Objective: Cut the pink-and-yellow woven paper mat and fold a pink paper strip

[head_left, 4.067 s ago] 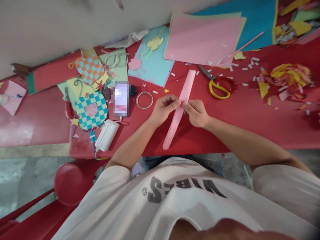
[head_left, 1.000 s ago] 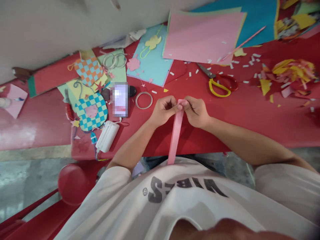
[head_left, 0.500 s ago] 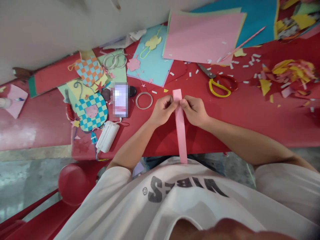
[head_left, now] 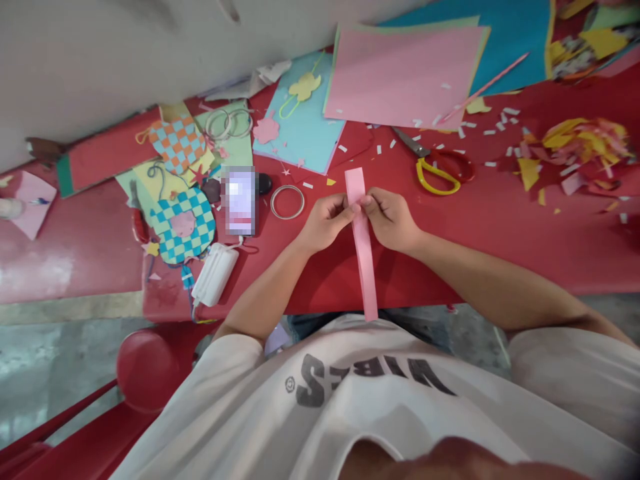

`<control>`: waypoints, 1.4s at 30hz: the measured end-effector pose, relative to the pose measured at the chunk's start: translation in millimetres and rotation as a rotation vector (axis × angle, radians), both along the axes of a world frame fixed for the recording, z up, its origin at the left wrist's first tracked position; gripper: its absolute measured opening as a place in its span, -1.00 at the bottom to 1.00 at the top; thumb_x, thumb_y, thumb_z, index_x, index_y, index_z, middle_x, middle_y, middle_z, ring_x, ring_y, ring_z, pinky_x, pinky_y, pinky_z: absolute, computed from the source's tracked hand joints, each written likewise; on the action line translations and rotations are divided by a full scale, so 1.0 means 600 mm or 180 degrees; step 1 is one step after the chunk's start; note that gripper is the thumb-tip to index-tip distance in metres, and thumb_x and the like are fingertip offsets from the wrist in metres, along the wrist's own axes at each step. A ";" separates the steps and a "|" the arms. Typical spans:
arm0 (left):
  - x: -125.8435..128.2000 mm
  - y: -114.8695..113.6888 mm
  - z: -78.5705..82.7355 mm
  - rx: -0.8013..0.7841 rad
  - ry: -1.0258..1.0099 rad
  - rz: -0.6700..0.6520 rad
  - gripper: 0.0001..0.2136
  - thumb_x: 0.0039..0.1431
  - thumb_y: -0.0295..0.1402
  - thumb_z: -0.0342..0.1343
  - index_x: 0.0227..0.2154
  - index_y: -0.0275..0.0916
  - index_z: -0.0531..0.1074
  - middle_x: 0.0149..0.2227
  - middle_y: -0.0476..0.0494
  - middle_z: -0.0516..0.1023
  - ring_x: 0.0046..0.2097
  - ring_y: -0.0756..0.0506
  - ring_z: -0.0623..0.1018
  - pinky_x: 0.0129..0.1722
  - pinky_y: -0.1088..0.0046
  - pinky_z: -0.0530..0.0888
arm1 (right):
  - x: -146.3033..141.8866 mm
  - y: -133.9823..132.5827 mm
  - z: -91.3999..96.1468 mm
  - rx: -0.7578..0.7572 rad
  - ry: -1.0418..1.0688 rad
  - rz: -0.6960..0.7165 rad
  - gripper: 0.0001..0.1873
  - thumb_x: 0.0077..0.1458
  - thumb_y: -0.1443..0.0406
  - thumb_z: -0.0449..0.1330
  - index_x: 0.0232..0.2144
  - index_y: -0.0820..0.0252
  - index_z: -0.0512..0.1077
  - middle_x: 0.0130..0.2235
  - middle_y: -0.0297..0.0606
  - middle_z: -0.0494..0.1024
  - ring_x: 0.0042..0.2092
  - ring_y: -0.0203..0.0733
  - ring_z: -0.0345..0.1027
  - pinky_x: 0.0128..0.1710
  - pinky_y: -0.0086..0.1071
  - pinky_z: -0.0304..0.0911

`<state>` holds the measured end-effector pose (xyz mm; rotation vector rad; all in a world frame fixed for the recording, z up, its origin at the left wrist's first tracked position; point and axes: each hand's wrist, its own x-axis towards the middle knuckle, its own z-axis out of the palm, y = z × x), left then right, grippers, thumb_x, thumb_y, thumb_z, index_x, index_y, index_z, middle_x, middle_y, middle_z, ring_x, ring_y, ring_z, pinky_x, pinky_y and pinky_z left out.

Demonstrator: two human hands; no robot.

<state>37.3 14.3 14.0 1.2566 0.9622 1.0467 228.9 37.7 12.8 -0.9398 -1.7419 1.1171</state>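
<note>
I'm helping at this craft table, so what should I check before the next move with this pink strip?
1. Pink paper strip pinched by both the left hand and the right hand: ok.
2. Strip's lower end resting on the red table: not ok, it extends past the edge towards the white T-shirt.
3. Pinched section free of creases: cannot tell, the fingers hide it.
4. Scissors out of the hands, lying on the table to the right of the right hand: ok.
</note>
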 end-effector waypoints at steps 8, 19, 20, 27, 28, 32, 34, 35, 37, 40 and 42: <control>0.003 0.001 -0.008 0.0370 0.0211 0.0421 -0.51 0.34 0.11 0.30 -0.43 -0.20 0.33 -0.47 0.06 0.25 -0.42 0.05 0.21 -0.43 0.44 0.19 | -0.001 -0.008 -0.003 -0.0030 -0.0010 0.0152 -0.38 0.44 -0.21 0.17 -0.45 0.10 0.24 -0.51 -0.40 0.26 -0.49 -0.31 0.08 -0.49 -0.30 -0.02; 0.002 0.001 -0.002 0.0159 -0.0028 0.0078 -0.46 0.24 0.08 0.41 -0.48 -0.20 0.27 -0.47 0.06 0.23 -0.42 0.05 0.22 -0.40 0.41 0.19 | -0.003 0.000 -0.002 -0.0229 0.0046 -0.0049 -0.35 0.41 -0.28 0.11 -0.43 0.08 0.27 -0.48 -0.35 0.30 -0.44 -0.25 0.12 -0.46 -0.28 0.05; 0.002 0.001 -0.001 0.0208 -0.0019 0.0127 -0.46 0.24 0.08 0.41 -0.48 -0.20 0.26 -0.48 0.07 0.22 -0.43 0.05 0.20 -0.41 0.41 0.17 | -0.004 0.000 -0.004 -0.0263 0.0066 -0.0087 -0.36 0.40 -0.28 0.13 -0.42 0.08 0.28 -0.48 -0.36 0.30 -0.44 -0.24 0.13 -0.45 -0.28 0.06; 0.001 0.002 -0.006 0.0270 -0.0145 0.0066 -0.60 0.33 0.07 0.34 -0.32 -0.16 0.43 -0.38 0.02 0.39 -0.35 0.01 0.39 -0.31 0.39 0.31 | -0.005 0.006 -0.023 -0.0310 0.0138 -0.0159 -0.44 0.36 -0.26 0.23 -0.29 0.07 0.37 -0.38 -0.32 0.42 -0.36 -0.20 0.25 -0.36 -0.26 0.18; 0.002 0.003 -0.008 0.0245 -0.0169 0.0047 -0.60 0.29 0.07 0.38 -0.29 -0.16 0.45 -0.35 0.01 0.44 -0.32 0.00 0.43 -0.29 0.39 0.36 | -0.005 0.008 -0.025 -0.0294 0.0122 -0.0237 -0.44 0.37 -0.25 0.22 -0.30 0.07 0.36 -0.39 -0.32 0.42 -0.36 -0.20 0.25 -0.37 -0.26 0.17; 0.010 0.002 -0.013 0.0093 -0.0226 0.0189 -0.53 0.12 0.05 0.51 -0.26 -0.16 0.44 -0.30 0.00 0.50 -0.27 0.01 0.51 -0.23 0.42 0.45 | -0.003 0.015 -0.029 -0.0268 0.0028 -0.0385 -0.43 0.36 -0.25 0.23 -0.32 0.07 0.32 -0.42 -0.35 0.39 -0.40 -0.23 0.20 -0.39 -0.27 0.12; 0.012 0.003 -0.013 -0.0005 -0.0188 0.0422 -0.49 0.06 0.05 0.55 -0.29 -0.17 0.40 -0.32 0.02 0.47 -0.29 0.02 0.50 -0.25 0.44 0.45 | -0.003 0.016 -0.028 -0.0245 -0.0002 -0.0356 -0.41 0.36 -0.27 0.21 -0.34 0.07 0.31 -0.43 -0.35 0.36 -0.40 -0.23 0.18 -0.40 -0.27 0.09; 0.012 0.004 -0.013 -0.0038 -0.0175 0.0550 -0.47 0.03 0.05 0.57 -0.29 -0.16 0.38 -0.33 0.03 0.46 -0.30 0.02 0.50 -0.25 0.44 0.45 | -0.003 0.016 -0.026 -0.0234 -0.0011 -0.0307 -0.39 0.38 -0.28 0.18 -0.36 0.07 0.30 -0.44 -0.36 0.34 -0.40 -0.23 0.16 -0.41 -0.27 0.08; 0.011 0.007 -0.012 -0.0034 -0.0204 0.0789 -0.44 0.01 0.04 0.58 -0.27 -0.15 0.34 -0.32 0.05 0.46 -0.29 0.03 0.50 -0.24 0.45 0.47 | -0.002 0.014 -0.022 -0.0256 0.0036 -0.0130 -0.35 0.41 -0.29 0.10 -0.41 0.07 0.27 -0.47 -0.36 0.28 -0.42 -0.23 0.12 -0.42 -0.27 0.06; 0.008 0.011 -0.014 0.0061 -0.0263 0.1008 -0.42 0.02 0.01 0.58 -0.17 -0.11 0.32 -0.34 0.10 0.43 -0.31 0.04 0.51 -0.26 0.47 0.46 | -0.001 0.009 -0.015 -0.0323 0.0091 0.0170 -0.34 0.43 -0.29 0.07 -0.43 0.08 0.26 -0.48 -0.37 0.25 -0.44 -0.25 0.09 -0.44 -0.27 0.04; 0.006 0.013 -0.017 0.0092 -0.0175 0.1057 -0.42 0.07 0.00 0.56 -0.07 -0.09 0.33 -0.38 0.13 0.41 -0.35 0.04 0.49 -0.29 0.46 0.43 | -0.001 0.006 -0.012 -0.0285 -0.0011 0.0219 -0.36 0.38 -0.28 0.16 -0.42 0.08 0.30 -0.47 -0.38 0.28 -0.44 -0.25 0.11 -0.44 -0.27 0.04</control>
